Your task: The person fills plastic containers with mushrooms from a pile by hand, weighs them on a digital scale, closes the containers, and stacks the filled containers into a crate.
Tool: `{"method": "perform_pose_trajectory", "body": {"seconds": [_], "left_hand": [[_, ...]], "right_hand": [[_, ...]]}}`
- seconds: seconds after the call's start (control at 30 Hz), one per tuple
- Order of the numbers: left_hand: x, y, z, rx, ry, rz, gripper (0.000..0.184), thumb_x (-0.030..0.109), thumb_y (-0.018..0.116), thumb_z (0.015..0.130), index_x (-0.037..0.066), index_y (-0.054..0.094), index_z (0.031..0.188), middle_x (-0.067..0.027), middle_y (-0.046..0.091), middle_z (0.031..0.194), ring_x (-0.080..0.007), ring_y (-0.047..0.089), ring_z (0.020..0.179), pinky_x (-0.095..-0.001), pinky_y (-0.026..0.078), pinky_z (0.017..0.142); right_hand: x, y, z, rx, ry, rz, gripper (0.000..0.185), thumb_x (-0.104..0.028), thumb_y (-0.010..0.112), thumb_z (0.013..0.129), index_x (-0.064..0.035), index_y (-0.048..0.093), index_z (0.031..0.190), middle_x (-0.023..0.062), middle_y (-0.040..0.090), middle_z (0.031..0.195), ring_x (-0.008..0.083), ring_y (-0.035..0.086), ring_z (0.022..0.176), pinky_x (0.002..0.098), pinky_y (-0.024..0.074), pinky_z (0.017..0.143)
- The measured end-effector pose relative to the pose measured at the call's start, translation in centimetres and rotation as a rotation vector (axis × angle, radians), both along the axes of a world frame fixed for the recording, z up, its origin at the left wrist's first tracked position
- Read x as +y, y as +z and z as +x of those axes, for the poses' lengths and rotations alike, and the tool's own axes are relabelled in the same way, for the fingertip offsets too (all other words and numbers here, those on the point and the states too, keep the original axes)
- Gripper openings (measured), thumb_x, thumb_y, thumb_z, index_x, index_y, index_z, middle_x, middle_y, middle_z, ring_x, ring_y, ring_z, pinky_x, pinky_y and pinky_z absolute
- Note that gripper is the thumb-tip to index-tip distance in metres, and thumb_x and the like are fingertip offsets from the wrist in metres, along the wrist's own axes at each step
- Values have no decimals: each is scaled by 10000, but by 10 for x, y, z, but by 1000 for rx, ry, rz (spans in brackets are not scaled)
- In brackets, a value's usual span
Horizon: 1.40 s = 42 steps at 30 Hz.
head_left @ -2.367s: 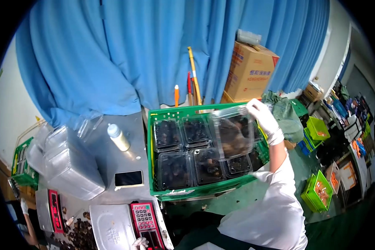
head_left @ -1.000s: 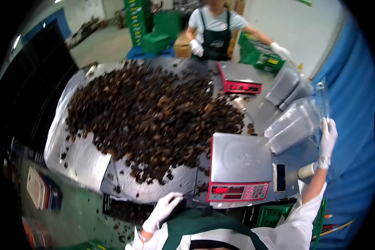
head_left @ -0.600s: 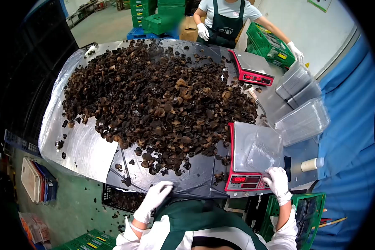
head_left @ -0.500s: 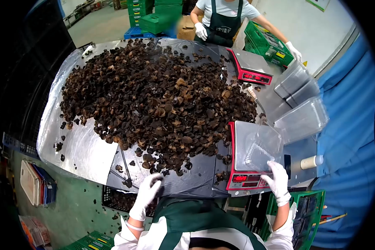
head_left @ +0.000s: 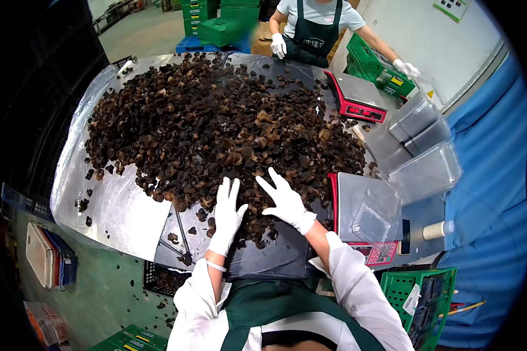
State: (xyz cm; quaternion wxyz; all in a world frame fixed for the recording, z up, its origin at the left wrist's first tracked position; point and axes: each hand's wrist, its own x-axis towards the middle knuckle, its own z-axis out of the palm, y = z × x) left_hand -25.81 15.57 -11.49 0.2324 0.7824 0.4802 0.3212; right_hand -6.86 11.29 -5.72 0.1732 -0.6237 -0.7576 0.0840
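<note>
A broad heap of dark brown wood ear mushrooms (head_left: 216,128) covers much of the metal table (head_left: 123,205). My left hand (head_left: 228,210), in a white glove, reaches to the heap's near edge with its fingers extended. Beside it, my gloved right hand (head_left: 286,202) has its fingers spread over the same edge. Neither hand holds anything that shows. Just right of my right hand stands a red weighing scale (head_left: 335,205), with a clear plastic container (head_left: 372,219) on its plate.
Stacked clear plastic boxes (head_left: 424,169) stand at the right, near a white bottle (head_left: 438,229) and a phone (head_left: 404,237). A second red scale (head_left: 357,96) sits farther back. Across the table a co-worker (head_left: 316,35) reaches toward a green crate (head_left: 377,67). Another green crate (head_left: 421,298) stands below right.
Both my hands have moved forward to the mushrooms, the right one leaving the scale and crossing leftward. The co-worker's outstretched hand has shifted slightly.
</note>
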Motion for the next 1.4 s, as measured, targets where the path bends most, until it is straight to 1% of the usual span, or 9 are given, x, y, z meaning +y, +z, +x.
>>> {"method": "perform_pose_trajectory", "body": {"seconds": [0.1,0.17,0.37,0.57,0.7,0.87,1.0,1.23,1.4], "left_hand": [[-9,-19,-3,-28,-23,80,609,49,671,765,130,484,1339,-170,471,1345,-353,481,1191,-403,423,996],[-24,-18,-5,-37,-46,119,501,24,635,771,110,554,1258,-162,547,1223,-341,544,1102,-388,470,929],[-70,-17,-21,62,-249,96,491,17,617,753,98,567,1234,-117,578,1111,-288,569,997,-381,490,826],[-106,-22,-46,124,-425,81,473,45,626,750,96,576,1217,-111,575,1145,-291,564,1023,-383,483,849],[-116,-22,-64,63,-300,14,391,57,654,772,54,608,1161,-144,597,1127,-325,582,1000,-395,486,861],[-124,-28,-63,40,-253,45,387,35,663,767,56,618,1150,-153,595,1164,-332,578,1041,-395,481,889],[-122,-23,-44,15,-363,58,366,41,645,786,63,620,1151,-156,601,1156,-325,592,1029,-388,492,888],[-133,-32,-61,54,-360,19,373,97,682,786,60,618,1152,-151,592,1177,-328,575,1076,-387,486,907],[-129,-40,-58,70,-369,35,391,81,683,774,59,610,1157,-170,593,1138,-340,573,1048,-396,482,890]], "right_hand": [[6,-19,-6,-202,15,-118,931,-293,817,637,-281,343,1438,156,310,1473,372,446,1219,410,517,876],[-9,-31,-2,-191,48,-45,739,-232,781,677,-251,474,1349,126,398,1409,284,527,1085,381,515,784],[-72,-36,13,-140,93,20,423,-204,662,775,-202,595,1193,68,523,1274,231,550,1006,345,496,751],[-138,-53,14,29,101,48,318,-161,600,820,-182,643,1134,102,532,1296,253,560,1049,333,491,804],[-163,-54,16,201,-85,-9,347,-63,631,772,-146,663,1107,133,549,1270,298,574,1059,362,501,873],[-147,-47,16,358,-247,150,418,14,597,793,-107,621,1192,154,534,1277,318,569,1080,370,487,906],[-125,-45,5,55,-297,8,453,-174,635,827,-175,564,1275,149,476,1342,311,474,1200,381,434,982],[-162,-73,28,429,-304,-29,400,-165,664,811,-149,608,1207,155,515,1266,332,499,1144,405,432,972],[-163,-59,19,271,-199,-153,614,-388,737,755,-146,558,1291,199,394,1420,415,359,1302,465,333,1059]]}}
